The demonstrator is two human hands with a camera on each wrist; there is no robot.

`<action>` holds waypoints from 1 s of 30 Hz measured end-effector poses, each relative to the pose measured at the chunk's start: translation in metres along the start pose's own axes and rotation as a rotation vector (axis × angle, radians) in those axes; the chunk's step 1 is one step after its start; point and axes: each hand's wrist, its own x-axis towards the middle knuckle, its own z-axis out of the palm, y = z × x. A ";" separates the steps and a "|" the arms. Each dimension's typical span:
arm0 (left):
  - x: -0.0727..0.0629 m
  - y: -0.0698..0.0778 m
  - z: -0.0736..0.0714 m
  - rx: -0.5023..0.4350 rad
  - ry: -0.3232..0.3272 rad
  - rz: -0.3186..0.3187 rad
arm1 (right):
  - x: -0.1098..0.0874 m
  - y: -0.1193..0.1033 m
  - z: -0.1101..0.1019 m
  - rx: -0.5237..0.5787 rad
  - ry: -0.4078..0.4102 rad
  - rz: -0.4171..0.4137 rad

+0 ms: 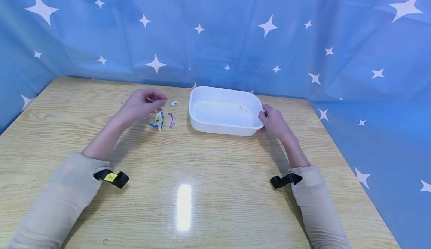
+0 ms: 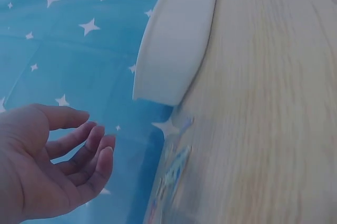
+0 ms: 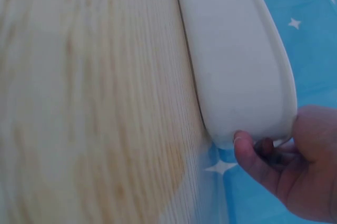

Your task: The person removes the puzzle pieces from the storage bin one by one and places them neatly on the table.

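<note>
In the head view, a white plastic basin [image 1: 223,128] stands on the wooden table. My right hand [image 1: 273,121] grips its right end, fingers on the wall and rim, as the right wrist view shows on the basin [image 3: 237,60]. My left hand [image 1: 143,105] hovers left of the basin over several small flat cutouts. In the left wrist view the left hand's fingers [image 2: 100,168] curve loosely with nothing visible between them. Near it lie a blue and cream cutout [image 1: 159,121], a purple curved cutout [image 1: 172,120] and a small cream cutout [image 1: 173,103]. The hand partly hides others.
A thin brownish curved line [image 1: 243,109] shows inside the basin. Behind the table [image 1: 229,178] hangs a blue curtain [image 1: 188,43] with white stars, close to the basin's back. Each forearm wears a black strap [image 1: 116,178].
</note>
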 end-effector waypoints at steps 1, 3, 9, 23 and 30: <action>0.001 0.002 0.002 -0.008 -0.002 0.009 | 0.000 0.000 0.000 0.000 0.000 -0.001; 0.003 0.007 0.006 -0.012 -0.008 0.032 | 0.001 0.001 0.001 0.004 -0.001 -0.007; 0.010 0.021 0.021 -0.035 -0.011 0.095 | 0.002 0.003 0.001 0.017 0.001 -0.014; 0.032 0.050 0.067 -0.147 -0.048 0.177 | 0.000 0.003 -0.001 0.018 0.000 -0.006; 0.044 0.056 0.091 -0.158 -0.078 0.186 | 0.000 0.003 0.000 0.014 0.008 -0.013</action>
